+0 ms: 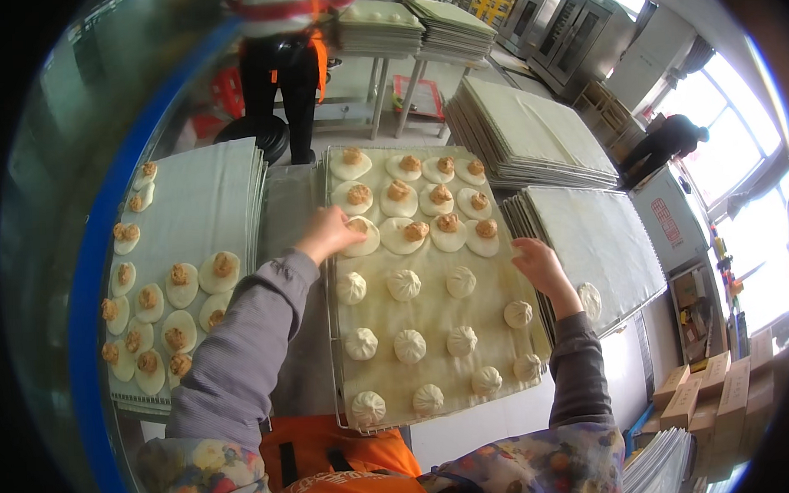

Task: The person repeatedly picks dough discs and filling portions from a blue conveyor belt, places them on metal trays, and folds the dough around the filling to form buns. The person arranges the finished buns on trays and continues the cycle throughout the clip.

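A lined tray lies before me, with flat dough rounds topped with brown filling in its far half and pleated buns in rows in its near half. My left hand reaches to the tray's left side, its fingers closed on the edge of a filled dough round. Over the tray's right edge, my right hand has its fingers drawn together; whether anything small is between them is hidden. Closest to that hand on the tray are a filled round and a pleated bun.
Another lined tray on the left bears more filled rounds. Stacked lined trays stand at right, one bun on top, with a taller stack behind. One person stands ahead, another bends far right. Cardboard boxes sit lower right.
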